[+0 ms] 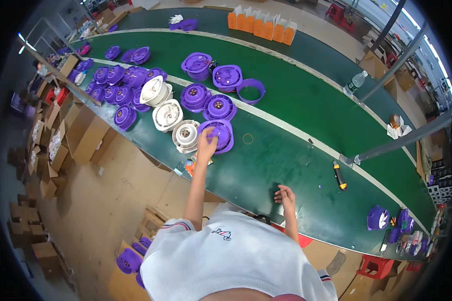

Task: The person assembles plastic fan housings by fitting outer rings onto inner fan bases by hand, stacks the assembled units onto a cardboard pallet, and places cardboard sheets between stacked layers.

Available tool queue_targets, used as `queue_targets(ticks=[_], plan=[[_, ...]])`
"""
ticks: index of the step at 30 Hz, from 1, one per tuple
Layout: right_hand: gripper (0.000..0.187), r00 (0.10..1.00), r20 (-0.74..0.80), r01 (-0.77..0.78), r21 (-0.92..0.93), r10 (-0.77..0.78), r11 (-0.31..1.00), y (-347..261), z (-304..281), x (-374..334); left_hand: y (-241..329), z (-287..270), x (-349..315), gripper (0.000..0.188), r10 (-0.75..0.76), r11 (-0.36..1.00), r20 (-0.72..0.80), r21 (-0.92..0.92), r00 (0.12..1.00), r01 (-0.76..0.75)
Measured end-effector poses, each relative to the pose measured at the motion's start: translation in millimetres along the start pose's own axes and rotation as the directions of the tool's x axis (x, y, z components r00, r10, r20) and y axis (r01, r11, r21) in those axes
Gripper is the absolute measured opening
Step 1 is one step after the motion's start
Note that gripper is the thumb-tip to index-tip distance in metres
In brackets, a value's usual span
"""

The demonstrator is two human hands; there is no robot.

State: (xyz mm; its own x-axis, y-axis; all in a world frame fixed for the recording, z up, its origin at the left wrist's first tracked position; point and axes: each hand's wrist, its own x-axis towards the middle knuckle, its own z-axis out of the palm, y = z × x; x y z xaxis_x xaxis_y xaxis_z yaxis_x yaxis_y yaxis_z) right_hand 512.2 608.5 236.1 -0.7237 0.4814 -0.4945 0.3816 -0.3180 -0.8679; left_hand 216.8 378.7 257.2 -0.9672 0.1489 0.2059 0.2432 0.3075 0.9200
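Note:
My left hand (206,146) grips a round purple plastic housing (226,141) at its left side, fingers bent over the rim. The fingertips are partly lost against the part. My right hand (286,196) hovers by the table's near edge, holding nothing, its fingers apart. Just left of the gripped housing sits a white housing (178,136) with a motor-like centre. Behind it stand two purple housings with metal parts in the middle, one of them a purple housing (219,108). A small orange packet (190,166) lies below my left wrist.
Several purple housings (116,75) crowd the left of the green table (266,165). A purple ring (251,91) and thin loop (247,138) lie beyond my left hand. A utility knife (339,175) lies to the right; a bottle (355,83) and orange boxes (261,25) stand farther back.

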Motion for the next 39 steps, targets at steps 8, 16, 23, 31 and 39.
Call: queue_targets(ticks=[8,16,23,31,39], plan=[[0.026,0.852,0.184,0.515,-0.463,-0.49,0.722,-83,63,145,10,75,176,0.059,0.293,0.793,0.237,0.481,0.927,-0.373],[0.048,0.732,0.311,0.413,-0.91,-0.606,0.031,-153,135,258,-28,130,237,0.063,0.208,0.395,0.469,0.762,0.858,-0.512],[0.026,0.7,0.465,0.416,-0.883,-0.543,-0.22,-158,136,309,-15,137,248,0.047,0.237,0.686,0.411,0.571,0.88,-0.451],[0.031,0.64,0.309,0.669,-0.674,-0.703,0.312,-219,106,191,39,120,194,0.034,-0.061,0.941,0.338,-0.295,0.939,0.168],[0.052,0.763,0.334,0.63,-0.188,-0.554,0.754,-243,33,55,132,73,58,0.042,-0.25,0.638,0.528,-0.541,0.812,0.548]])
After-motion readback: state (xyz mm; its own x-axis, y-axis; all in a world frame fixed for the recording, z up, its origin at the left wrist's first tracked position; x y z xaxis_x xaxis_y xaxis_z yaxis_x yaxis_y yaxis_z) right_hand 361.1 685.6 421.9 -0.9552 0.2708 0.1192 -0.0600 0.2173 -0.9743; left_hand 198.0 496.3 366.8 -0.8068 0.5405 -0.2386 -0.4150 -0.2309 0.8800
